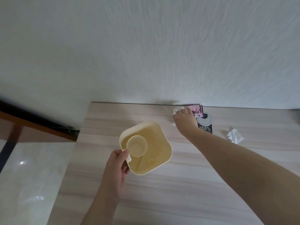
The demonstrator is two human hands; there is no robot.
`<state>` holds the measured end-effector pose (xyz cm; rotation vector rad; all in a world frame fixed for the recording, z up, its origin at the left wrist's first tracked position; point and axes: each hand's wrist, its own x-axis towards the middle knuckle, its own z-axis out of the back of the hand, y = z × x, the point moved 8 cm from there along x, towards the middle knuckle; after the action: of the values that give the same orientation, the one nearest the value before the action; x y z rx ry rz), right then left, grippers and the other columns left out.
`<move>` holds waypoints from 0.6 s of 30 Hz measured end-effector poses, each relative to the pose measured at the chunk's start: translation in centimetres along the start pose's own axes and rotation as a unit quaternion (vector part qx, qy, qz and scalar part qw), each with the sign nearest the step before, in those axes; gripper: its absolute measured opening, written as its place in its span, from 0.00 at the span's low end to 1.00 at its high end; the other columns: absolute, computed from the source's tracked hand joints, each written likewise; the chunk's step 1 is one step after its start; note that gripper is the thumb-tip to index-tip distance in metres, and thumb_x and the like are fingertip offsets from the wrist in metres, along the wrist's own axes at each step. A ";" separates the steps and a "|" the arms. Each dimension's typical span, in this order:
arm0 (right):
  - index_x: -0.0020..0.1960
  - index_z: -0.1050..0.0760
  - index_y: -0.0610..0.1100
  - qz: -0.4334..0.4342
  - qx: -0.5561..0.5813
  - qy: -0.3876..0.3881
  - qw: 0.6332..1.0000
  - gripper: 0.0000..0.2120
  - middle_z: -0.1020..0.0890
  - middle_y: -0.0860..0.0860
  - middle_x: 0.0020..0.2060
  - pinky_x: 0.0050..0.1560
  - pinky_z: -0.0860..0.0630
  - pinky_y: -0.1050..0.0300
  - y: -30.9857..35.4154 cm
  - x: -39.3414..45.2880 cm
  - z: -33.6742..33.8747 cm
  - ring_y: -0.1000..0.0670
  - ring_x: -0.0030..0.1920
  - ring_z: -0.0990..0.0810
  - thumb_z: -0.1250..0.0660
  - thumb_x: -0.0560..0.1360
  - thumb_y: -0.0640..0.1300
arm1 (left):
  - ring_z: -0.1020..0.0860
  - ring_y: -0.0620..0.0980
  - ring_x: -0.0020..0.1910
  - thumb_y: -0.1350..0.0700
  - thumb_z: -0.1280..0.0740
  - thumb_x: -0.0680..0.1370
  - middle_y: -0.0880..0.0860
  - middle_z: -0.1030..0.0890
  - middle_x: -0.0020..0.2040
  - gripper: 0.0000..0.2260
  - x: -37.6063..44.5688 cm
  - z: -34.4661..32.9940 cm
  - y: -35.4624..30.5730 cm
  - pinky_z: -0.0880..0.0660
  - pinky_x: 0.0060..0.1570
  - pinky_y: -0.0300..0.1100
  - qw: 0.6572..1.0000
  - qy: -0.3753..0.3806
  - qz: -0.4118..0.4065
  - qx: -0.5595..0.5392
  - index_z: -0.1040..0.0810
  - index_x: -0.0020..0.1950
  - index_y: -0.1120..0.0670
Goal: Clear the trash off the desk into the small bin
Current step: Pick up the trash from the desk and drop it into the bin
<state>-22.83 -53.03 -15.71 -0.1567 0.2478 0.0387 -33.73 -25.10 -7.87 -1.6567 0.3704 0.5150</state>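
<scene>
Head view, the only one supplied: the left hand point(117, 161) is clamped on the near rim of a small cream-yellow square plastic bin point(159, 144), thumb over the edge, holding it steady on the pale wood-grain laminate desk point(162, 192); a round cream plastic cup-shaped insert point(137, 145) sits inside the bin just beyond that thumb. The bin's mouth faces up and looks otherwise empty, presumably held ready to receive trash. The right hand point(184, 118) reaches far ahead to the desk's back edge against the white wall, fingers curled down onto a crumpled white tissue point(176, 109); whether they have closed on it cannot be told. Touching the hand's far right side lies a pink printed card packet point(197, 110), and just right of the wrist stands a black drinks can point(205, 125). Further right of that forearm rests a crumpled clear-white wrapper point(234, 135), well apart from the bin. Judgement: collection is at an early stage, nothing yet binned.
</scene>
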 end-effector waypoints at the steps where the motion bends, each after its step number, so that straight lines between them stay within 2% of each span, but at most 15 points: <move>1: 0.64 0.28 0.42 0.002 0.004 -0.007 1.000 0.18 0.24 0.45 0.60 0.72 0.43 0.44 0.1 -0.2 -0.1 0.42 0.63 0.29 0.38 0.74 0.35 | 0.36 0.49 0.34 0.54 0.33 0.75 0.52 0.34 0.34 0.10 0.0 0.0 0.0 0.39 0.37 0.45 1.000 0.001 0.000 0.000 0.31 0.39 0.54; 5: 0.57 0.26 0.43 0.005 0.021 -0.025 0.999 0.15 0.21 0.47 0.53 0.63 0.35 0.46 0.5 -2.0 -0.4 0.43 0.57 0.26 0.36 0.72 0.34 | 0.36 0.48 0.33 0.52 0.27 0.69 0.49 0.33 0.31 0.13 -0.1 -0.4 0.1 0.38 0.36 0.45 1.000 0.016 0.001 0.004 0.31 0.38 0.54; 8: 0.56 0.27 0.42 -0.005 0.077 -0.023 0.997 0.16 0.22 0.46 0.51 0.55 0.32 0.49 0.4 -4.2 -1.0 0.43 0.53 0.25 0.35 0.70 0.31 | 0.36 0.47 0.31 0.50 0.29 0.69 0.48 0.33 0.30 0.11 0.0 -1.2 0.5 0.37 0.36 0.44 1.000 0.025 0.007 0.001 0.29 0.35 0.51; 15: 0.53 0.26 0.40 -0.070 0.204 -0.034 0.976 0.16 0.24 0.43 0.48 0.50 0.30 0.50 -3.7 -10.1 -2.7 0.41 0.49 0.24 0.38 0.69 0.27 | 0.33 0.49 0.37 0.49 0.29 0.69 0.51 0.33 0.35 0.11 -0.4 -5.1 1.5 0.35 0.43 0.48 0.998 0.065 0.015 0.012 0.30 0.35 0.51; 18: 0.57 0.26 0.39 -0.122 0.222 -0.057 0.966 0.16 0.23 0.42 0.50 0.48 0.27 0.46 -7.8 -12.2 -3.6 0.39 0.50 0.23 0.39 0.71 0.28 | 0.32 0.50 0.38 0.52 0.28 0.71 0.52 0.33 0.36 0.12 -0.7 -6.7 2.0 0.33 0.46 0.48 0.996 0.088 0.019 0.017 0.30 0.36 0.52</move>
<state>-35.09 -61.51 -15.02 0.2625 0.1152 -0.2515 -34.54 -32.01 -8.48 -1.6691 0.5376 0.3899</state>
